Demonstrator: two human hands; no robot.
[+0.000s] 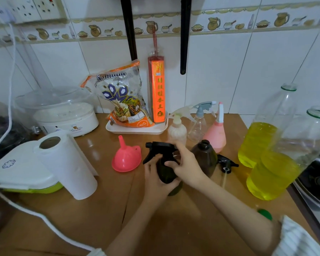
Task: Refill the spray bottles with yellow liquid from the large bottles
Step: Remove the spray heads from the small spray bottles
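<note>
Centrally, both hands, left hand (156,180) and right hand (183,164), wrapped around dark spray bottle (164,169); no readable label.

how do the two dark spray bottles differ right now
The held bottle has its black spray head on; the standing bottle is open-necked, and a loose spray head lies beside it. The held bottle is tilted in both hands, left hand round the body, right hand at the head; the standing bottle sits upright and untouched on the counter. Both look dark, rounded and alike in shape.
</note>
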